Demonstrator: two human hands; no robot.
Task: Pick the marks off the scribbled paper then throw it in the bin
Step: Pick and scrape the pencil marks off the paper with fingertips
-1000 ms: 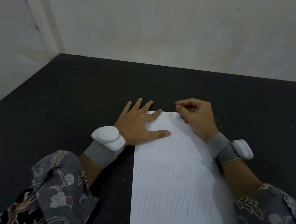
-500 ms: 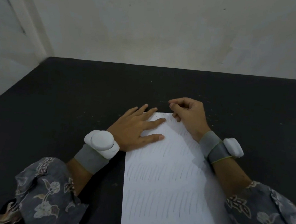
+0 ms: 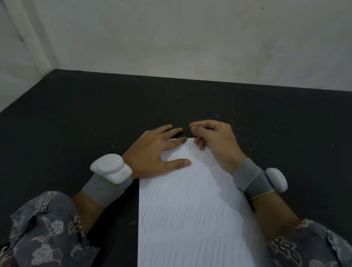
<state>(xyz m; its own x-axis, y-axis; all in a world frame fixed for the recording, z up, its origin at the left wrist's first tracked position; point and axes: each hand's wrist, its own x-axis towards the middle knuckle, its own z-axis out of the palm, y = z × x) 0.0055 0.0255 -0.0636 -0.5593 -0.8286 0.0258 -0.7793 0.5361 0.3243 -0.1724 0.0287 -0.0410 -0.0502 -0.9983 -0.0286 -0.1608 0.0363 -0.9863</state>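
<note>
I see the scribbled paper [image 3: 195,210] lying flat on the black table [image 3: 86,114], running from the near edge of the view up to the two hands at its far end. My left hand [image 3: 154,152] rests on the paper's far left corner, fingers straight and loosely spread, thumb out across the sheet, pinning it down. My right hand [image 3: 215,141] sits curled at the paper's far edge, thumb and forefinger pressed together; whether they pinch anything I cannot tell. Rows of pencil strokes cover nearly all the paper below the hands, so I judge the cleaning barely begun. Pale crumbs [image 3: 231,125] speckle the table beyond the paper. No bin is in view; the throwing-away remains.
</note>
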